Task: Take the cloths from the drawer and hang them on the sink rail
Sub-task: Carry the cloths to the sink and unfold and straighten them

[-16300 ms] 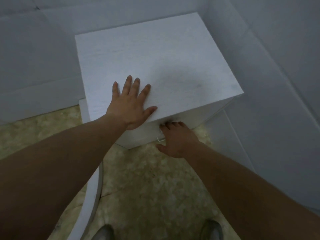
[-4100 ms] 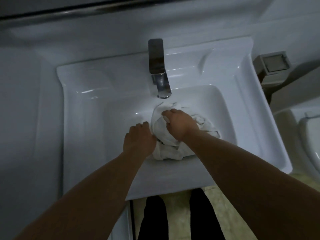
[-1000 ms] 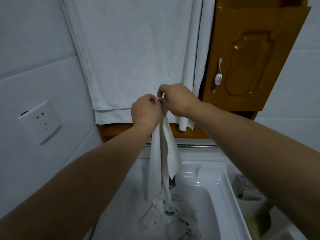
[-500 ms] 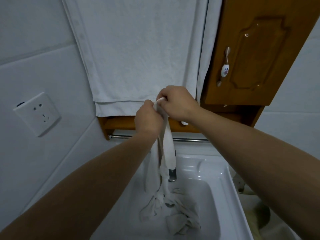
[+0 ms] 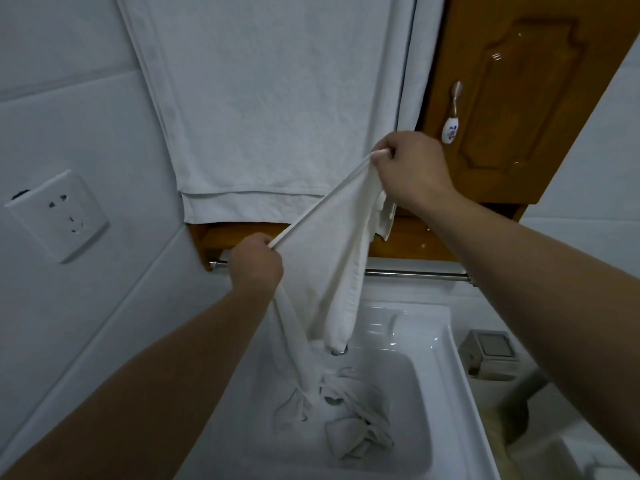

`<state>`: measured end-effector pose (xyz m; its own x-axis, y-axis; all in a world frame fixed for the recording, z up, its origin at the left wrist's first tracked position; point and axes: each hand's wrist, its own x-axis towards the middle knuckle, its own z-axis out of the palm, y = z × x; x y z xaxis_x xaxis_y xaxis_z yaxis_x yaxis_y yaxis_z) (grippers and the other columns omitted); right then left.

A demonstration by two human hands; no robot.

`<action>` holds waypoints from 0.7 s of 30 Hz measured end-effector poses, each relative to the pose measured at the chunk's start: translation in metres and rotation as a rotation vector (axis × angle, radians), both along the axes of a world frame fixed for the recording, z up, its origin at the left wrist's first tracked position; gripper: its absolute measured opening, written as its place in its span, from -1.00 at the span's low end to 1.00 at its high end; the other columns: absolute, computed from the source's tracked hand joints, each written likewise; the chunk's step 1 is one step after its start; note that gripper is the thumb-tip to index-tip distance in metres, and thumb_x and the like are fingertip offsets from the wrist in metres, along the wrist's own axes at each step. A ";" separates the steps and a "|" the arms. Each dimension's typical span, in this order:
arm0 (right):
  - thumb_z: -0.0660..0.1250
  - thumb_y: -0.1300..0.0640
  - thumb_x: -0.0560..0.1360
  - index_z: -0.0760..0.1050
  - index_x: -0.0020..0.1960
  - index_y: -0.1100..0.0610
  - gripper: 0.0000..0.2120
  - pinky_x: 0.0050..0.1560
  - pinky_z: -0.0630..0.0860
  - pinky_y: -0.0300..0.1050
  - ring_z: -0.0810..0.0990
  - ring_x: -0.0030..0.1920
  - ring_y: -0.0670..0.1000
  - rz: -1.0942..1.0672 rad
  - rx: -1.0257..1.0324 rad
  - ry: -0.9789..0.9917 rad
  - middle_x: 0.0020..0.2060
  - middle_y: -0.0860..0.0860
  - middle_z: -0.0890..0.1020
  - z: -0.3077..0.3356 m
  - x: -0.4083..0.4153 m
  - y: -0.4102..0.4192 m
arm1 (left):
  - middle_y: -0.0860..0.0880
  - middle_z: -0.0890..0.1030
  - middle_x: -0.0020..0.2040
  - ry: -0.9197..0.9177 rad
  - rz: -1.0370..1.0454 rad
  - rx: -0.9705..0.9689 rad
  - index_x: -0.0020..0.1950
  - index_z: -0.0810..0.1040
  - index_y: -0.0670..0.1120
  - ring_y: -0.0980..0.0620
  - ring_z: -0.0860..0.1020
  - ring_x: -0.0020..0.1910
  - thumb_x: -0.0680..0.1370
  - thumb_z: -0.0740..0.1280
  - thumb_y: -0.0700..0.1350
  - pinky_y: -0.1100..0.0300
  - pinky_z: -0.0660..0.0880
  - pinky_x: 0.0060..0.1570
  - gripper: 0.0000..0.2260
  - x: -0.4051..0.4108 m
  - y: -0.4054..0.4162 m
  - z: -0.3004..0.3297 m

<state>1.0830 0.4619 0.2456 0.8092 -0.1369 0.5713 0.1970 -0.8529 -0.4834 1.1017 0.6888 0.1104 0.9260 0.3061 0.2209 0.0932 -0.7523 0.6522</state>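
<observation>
With my left hand [image 5: 256,265] and right hand [image 5: 408,168] each pinching the cloth's [image 5: 325,268] top edge, its trailing tail could snag the faucet [image 5: 338,349] or miss the rail [image 5: 415,274].

White sink [image 5: 446,403] — crumpled cloths [image 5: 356,420] in basin

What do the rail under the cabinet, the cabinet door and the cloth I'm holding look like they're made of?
The rail looks like polished metal: a thin silvery bar with a bright highlight. The cabinet door seems to be varnished wood, orange-brown with glossy reflections on its raised panel; a veneer is possible. The cloth, stretched between the left hand and right hand, looks like soft white woven fabric, matte, falling in limp folds.
</observation>
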 end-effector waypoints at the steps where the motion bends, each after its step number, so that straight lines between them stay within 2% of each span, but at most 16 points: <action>1: 0.22 0.13 0.60 0.65 0.07 0.11 -0.78 -0.14 0.44 -0.25 0.55 -0.09 -0.09 -0.027 0.021 -0.015 -0.07 -0.03 0.64 0.002 0.000 -0.007 | -0.09 0.66 -0.09 0.012 0.008 0.021 0.07 0.67 -0.05 -0.15 0.58 -0.10 0.50 0.30 -0.26 0.11 0.49 -0.14 -0.77 0.002 0.009 -0.004; 4: 0.20 0.12 0.59 0.64 0.07 0.11 -0.76 -0.15 0.50 -0.17 0.55 -0.19 -0.08 -0.107 0.071 -0.051 -0.14 -0.06 0.58 0.004 0.000 -0.026 | -0.14 0.67 -0.02 0.046 0.070 0.064 0.13 0.66 -0.07 -0.19 0.60 -0.03 0.53 0.33 -0.21 0.06 0.52 -0.07 -0.78 0.004 0.040 -0.016; 6: 0.20 0.12 0.59 0.64 0.09 0.11 -0.75 -0.14 0.47 -0.18 0.54 -0.20 -0.08 -0.162 0.066 -0.065 -0.15 -0.07 0.56 0.002 0.000 -0.036 | -0.13 0.67 -0.01 0.034 0.077 0.109 0.12 0.67 -0.06 -0.20 0.60 -0.02 0.55 0.34 -0.16 0.04 0.52 -0.06 -0.81 0.005 0.055 -0.021; 11: 0.18 0.12 0.59 0.65 0.07 0.09 -0.74 -0.09 0.50 -0.14 0.56 -0.13 -0.03 -0.251 0.070 -0.061 -0.14 -0.02 0.60 -0.011 -0.004 -0.049 | -0.12 0.67 -0.07 -0.086 -0.117 0.323 0.05 0.68 -0.06 -0.18 0.58 -0.10 0.57 0.34 -0.07 0.13 0.36 -0.18 -0.85 0.007 0.072 -0.020; 13: 0.18 0.12 0.58 0.65 0.04 0.09 -0.74 -0.06 0.58 -0.03 0.60 -0.12 0.05 -0.255 0.082 0.001 -0.12 0.04 0.65 -0.021 -0.006 -0.052 | -0.12 0.67 -0.10 -0.135 -0.196 0.392 0.02 0.69 -0.06 -0.17 0.59 -0.11 0.56 0.34 -0.05 0.12 0.37 -0.18 -0.85 0.007 0.077 -0.018; 15: 0.22 0.13 0.57 0.65 0.02 0.09 -0.78 -0.06 0.60 0.01 0.62 -0.13 0.07 -0.235 0.057 0.109 -0.12 0.07 0.67 -0.035 -0.008 -0.051 | -0.09 0.69 -0.08 -0.172 -0.231 0.366 0.01 0.71 -0.04 -0.14 0.60 -0.09 0.55 0.35 -0.10 0.13 0.40 -0.16 -0.86 0.008 0.081 -0.017; 18: 0.28 0.17 0.56 0.65 0.05 0.06 -0.82 -0.11 0.50 -0.13 0.60 -0.10 0.01 -0.156 0.076 0.266 -0.04 0.04 0.67 -0.060 -0.012 -0.037 | -0.01 0.71 -0.04 -0.126 -0.245 0.298 0.01 0.72 0.01 -0.06 0.61 -0.07 0.53 0.33 -0.16 0.22 0.35 -0.16 -0.81 0.010 0.076 -0.011; 21: 0.33 0.18 0.50 0.65 0.04 0.02 -0.82 -0.07 0.46 -0.20 0.60 -0.03 0.00 -0.051 0.110 0.369 -0.04 0.00 0.66 -0.078 -0.017 -0.014 | 0.02 0.70 -0.07 -0.010 -0.330 0.357 -0.01 0.72 0.04 -0.03 0.61 -0.10 0.52 0.32 -0.17 0.19 0.46 -0.18 -0.79 0.007 0.059 -0.008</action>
